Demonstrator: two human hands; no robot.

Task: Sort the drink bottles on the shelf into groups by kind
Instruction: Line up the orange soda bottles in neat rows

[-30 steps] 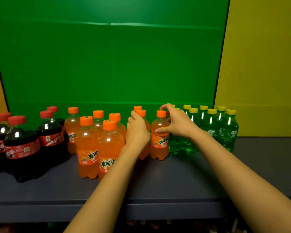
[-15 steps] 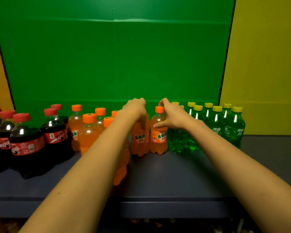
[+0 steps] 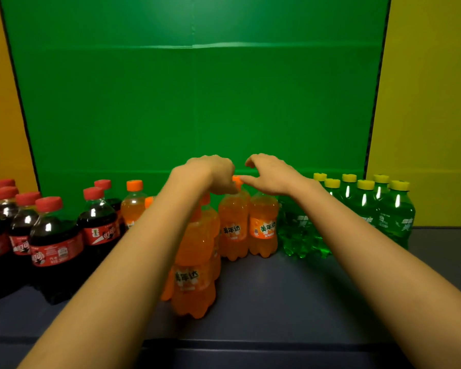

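Three kinds of bottle stand on the dark shelf [image 3: 290, 294]: cola bottles [image 3: 54, 241] with red caps on the left, orange soda bottles [image 3: 194, 265] in the middle, green soda bottles [image 3: 394, 217] with yellow caps on the right. Two orange bottles stand side by side at the back. My left hand [image 3: 210, 174] curls down over the top of the left orange bottle [image 3: 233, 227] and grips its neck. My right hand [image 3: 270, 174] hovers over the right orange bottle [image 3: 262, 225] with loosely spread fingers, and the thumb points at the orange cap [image 3: 236, 179]. That right bottle's cap is hidden.
A green backdrop [image 3: 197, 102] closes the shelf behind, with yellow panels [image 3: 431, 115] at both sides. The shelf's front edge [image 3: 250, 344] runs along the bottom. A strip of bare shelf lies in front of the green bottles.
Both hands have risen to the bottle tops. My right hand has let go of the neck of the right orange bottle and spread its fingers. The two back orange bottles stand close together.
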